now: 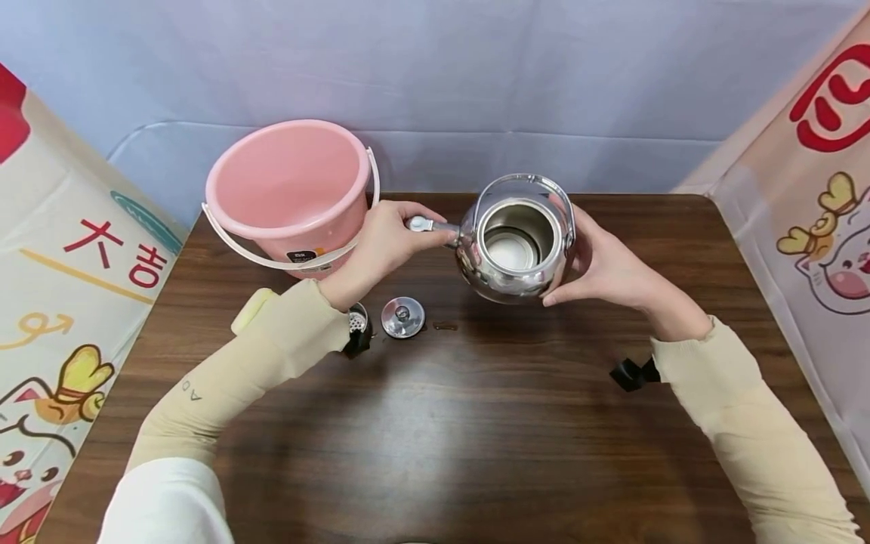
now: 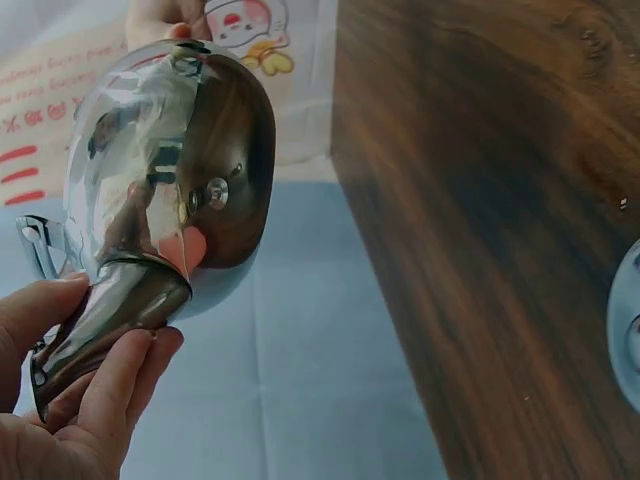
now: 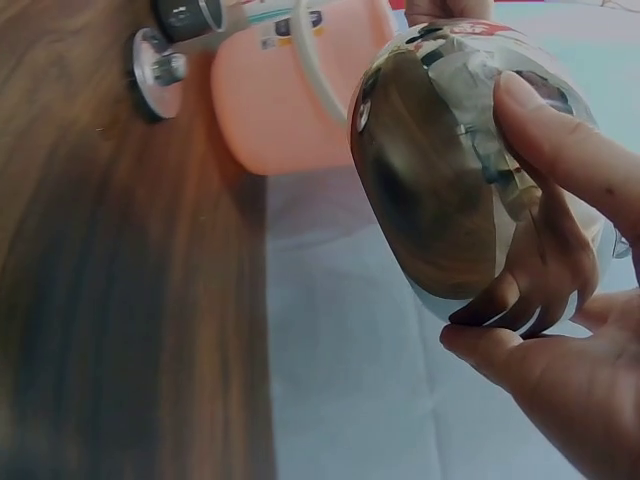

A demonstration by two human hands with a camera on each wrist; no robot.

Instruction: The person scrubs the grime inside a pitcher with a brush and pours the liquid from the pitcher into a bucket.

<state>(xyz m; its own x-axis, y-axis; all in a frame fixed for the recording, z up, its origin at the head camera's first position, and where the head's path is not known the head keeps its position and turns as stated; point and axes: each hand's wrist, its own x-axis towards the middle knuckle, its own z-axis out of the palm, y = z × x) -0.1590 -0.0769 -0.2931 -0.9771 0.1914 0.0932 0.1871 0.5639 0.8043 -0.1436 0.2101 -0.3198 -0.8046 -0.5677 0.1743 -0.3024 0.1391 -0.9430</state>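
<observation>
A shiny steel kettle (image 1: pixel 484 281) is held up over the back of the table, its uncovered mouth tipped toward the head camera and its bail handle raised behind the opening. My left hand (image 1: pixel 384 240) grips the spout (image 2: pixel 125 312), thumb on one side and fingers on the other. Around the opposite side of the body, my right hand (image 1: pixel 608 268) spreads its thumb and fingers; the right wrist view shows them against the polished wall (image 3: pixel 430 190). Inside, the kettle's pale round bottom shows. Its round lid (image 1: pixel 403 317) with a knob lies on the table below my left hand.
A pink bucket (image 1: pixel 306 233) with a white handle stands at the back left. A perforated metal strainer (image 1: pixel 357 321), partly behind my left sleeve, sits beside the lid. A yellow sponge-like block (image 1: pixel 251 310) lies left of that sleeve. Fabric walls border the wooden table (image 1: pixel 476 453).
</observation>
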